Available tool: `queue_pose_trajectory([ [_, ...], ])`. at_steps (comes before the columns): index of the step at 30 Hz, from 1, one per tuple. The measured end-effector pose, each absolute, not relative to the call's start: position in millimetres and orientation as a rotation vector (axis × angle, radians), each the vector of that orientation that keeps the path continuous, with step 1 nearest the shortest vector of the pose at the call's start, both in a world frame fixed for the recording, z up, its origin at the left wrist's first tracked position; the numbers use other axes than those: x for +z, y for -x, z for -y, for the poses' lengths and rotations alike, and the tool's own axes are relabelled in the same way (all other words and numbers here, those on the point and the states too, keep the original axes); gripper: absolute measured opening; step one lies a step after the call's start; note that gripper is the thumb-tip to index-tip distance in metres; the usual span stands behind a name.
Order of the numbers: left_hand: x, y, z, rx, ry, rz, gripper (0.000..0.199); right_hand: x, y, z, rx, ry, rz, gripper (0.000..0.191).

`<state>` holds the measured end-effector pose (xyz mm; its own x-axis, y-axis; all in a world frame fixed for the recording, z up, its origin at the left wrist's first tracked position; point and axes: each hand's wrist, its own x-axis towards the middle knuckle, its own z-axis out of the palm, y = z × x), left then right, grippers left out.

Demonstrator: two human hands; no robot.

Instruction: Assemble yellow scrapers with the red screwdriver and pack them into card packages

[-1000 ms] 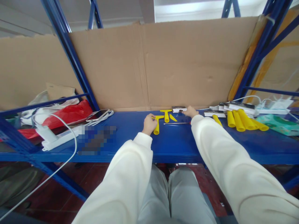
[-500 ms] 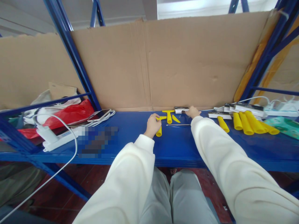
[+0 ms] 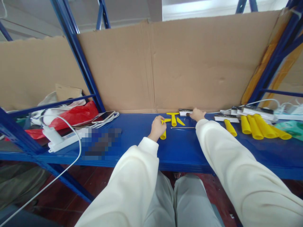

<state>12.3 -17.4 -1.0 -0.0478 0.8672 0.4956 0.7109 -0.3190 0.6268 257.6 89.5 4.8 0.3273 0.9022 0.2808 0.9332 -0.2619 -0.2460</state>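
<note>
My left hand (image 3: pixel 157 128) is closed around a yellow plastic T-shaped handle (image 3: pixel 163 135), whose tube points down towards me and whose crossbar shows past my fingers. Just right of it lies a second yellow T-shaped handle (image 3: pixel 174 120), with a small yellow wedge-shaped piece (image 3: pixel 181 122) beside it. A thin metal rod (image 3: pixel 181 127) lies in front of these, its right end by my right sleeve. My right hand (image 3: pixel 198 114) is at the right end of a small black-and-white box (image 3: pixel 184 112); its fingers look pinched together, and what they hold is hidden.
At right lie several yellow tubular handles (image 3: pixel 255 127) beside black-and-white boxes (image 3: pixel 258 110) and a green bag (image 3: pixel 290 127). At left are a phone (image 3: pixel 103 117), a white power strip (image 3: pixel 59 143) with a cable, and a red bag (image 3: pixel 80 110). Cardboard (image 3: pixel 189 66) walls the back of the blue shelf (image 3: pixel 142 151).
The whole view has shifted slightly as my head moved. Both hands stay at the same things, with only slight finger movement in the left.
</note>
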Motion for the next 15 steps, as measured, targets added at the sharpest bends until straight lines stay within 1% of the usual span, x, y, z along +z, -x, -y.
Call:
queue_pose_trajectory([
  [5,-1.5,-13.0,16.9,1.315,-2.041,-1.702,0.022,13.3,-256.1,-85.1,-0.14,2.118,1.53,0.045],
  [10,0.8,-14.6,16.9,1.294,-2.032,-1.684,0.022,23.1,-258.0,-79.4,-0.148,1.835,1.364,0.046],
  [15,3.1,-10.9,15.5,1.266,-1.996,-1.754,0.02,27.5,-249.3,-68.0,-0.013,1.639,1.268,0.047],
])
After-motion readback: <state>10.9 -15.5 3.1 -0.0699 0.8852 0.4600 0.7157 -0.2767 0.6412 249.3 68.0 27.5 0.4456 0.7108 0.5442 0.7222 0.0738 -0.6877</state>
